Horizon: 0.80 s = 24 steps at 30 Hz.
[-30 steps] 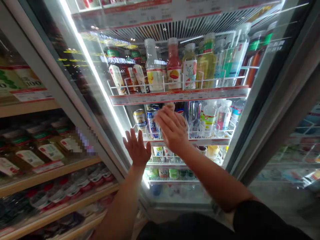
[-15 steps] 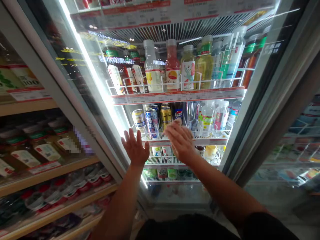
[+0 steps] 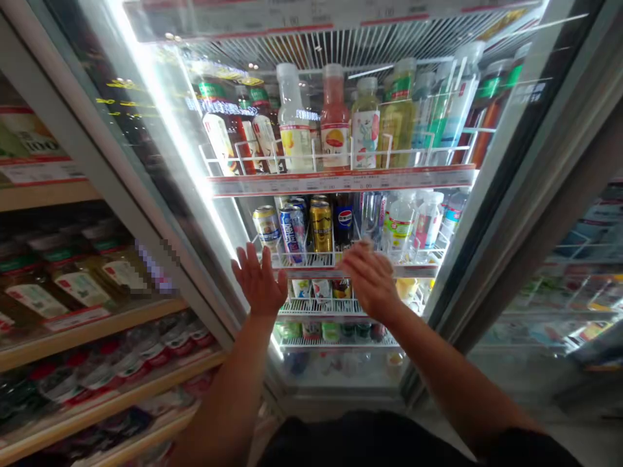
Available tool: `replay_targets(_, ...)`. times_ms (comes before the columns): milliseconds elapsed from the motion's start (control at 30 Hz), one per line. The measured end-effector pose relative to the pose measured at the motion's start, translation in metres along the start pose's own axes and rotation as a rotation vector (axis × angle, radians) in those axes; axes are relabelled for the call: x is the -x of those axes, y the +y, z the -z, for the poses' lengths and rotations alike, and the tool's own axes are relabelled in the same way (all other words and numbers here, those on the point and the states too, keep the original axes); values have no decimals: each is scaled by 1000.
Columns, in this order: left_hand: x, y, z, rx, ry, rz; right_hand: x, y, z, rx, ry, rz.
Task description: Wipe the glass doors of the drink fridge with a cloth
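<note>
My left hand (image 3: 259,282) is open with its fingers spread, palm toward the glass door (image 3: 287,373) of a lit drinks cooler. It appears to rest against the glass near the door's left frame. My right hand (image 3: 372,279) is raised before the glass with its fingers bent and pressed together. A pale, blurred patch shows at its fingertips; whether that is a cloth or a reflection I cannot tell. Behind the glass stand a gold can (image 3: 321,227), a blue-and-silver can (image 3: 293,233) and a dark Pepsi bottle (image 3: 344,217).
Juice bottles (image 3: 335,120) line the upper cooler shelf, above a price strip (image 3: 341,181). On the left, wooden shelves (image 3: 92,322) hold rows of bottles (image 3: 71,288). A thick metal frame (image 3: 491,259) runs down the right side. Ceiling lights reflect in the glass.
My right hand has moved right and slightly down across the glass. My left hand keeps its spread pose at nearly the same place. The view has shifted slightly.
</note>
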State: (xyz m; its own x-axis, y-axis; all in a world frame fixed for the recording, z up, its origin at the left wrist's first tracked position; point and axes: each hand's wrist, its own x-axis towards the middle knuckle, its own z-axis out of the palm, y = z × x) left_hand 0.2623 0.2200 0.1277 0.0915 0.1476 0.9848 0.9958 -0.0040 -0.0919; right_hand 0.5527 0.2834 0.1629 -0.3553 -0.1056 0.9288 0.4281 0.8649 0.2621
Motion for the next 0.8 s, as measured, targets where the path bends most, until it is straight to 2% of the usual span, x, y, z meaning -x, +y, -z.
replay_targets(67,2,-1,-1,20,-6,24,11,-3,2,-35,-139,87)
replay_targets(100,3,-2,-2,29,-13,44,11,1,6,-29,-135,78)
replay_targets(267,8,-5,-4,79,-54,96,-5,46,32,120,241,-168)
replay_targets(333,8,-5,-5,100,-49,114,2,46,32,152,286,-200)
replay_targets(400,7,-4,-5,69,-52,143,20,32,25,149,202,-178)
replay_targets(500,6,-3,-3,5,-65,132,45,12,21,81,-69,-43)
replay_targets(567,5,-2,-3,1,-69,130,50,16,27,72,-117,-12)
replay_targets(700,6,-2,-2,37,-103,210,39,48,45,171,143,-193)
replay_targets(800,6,-2,-3,45,-105,212,47,45,40,176,243,-252)
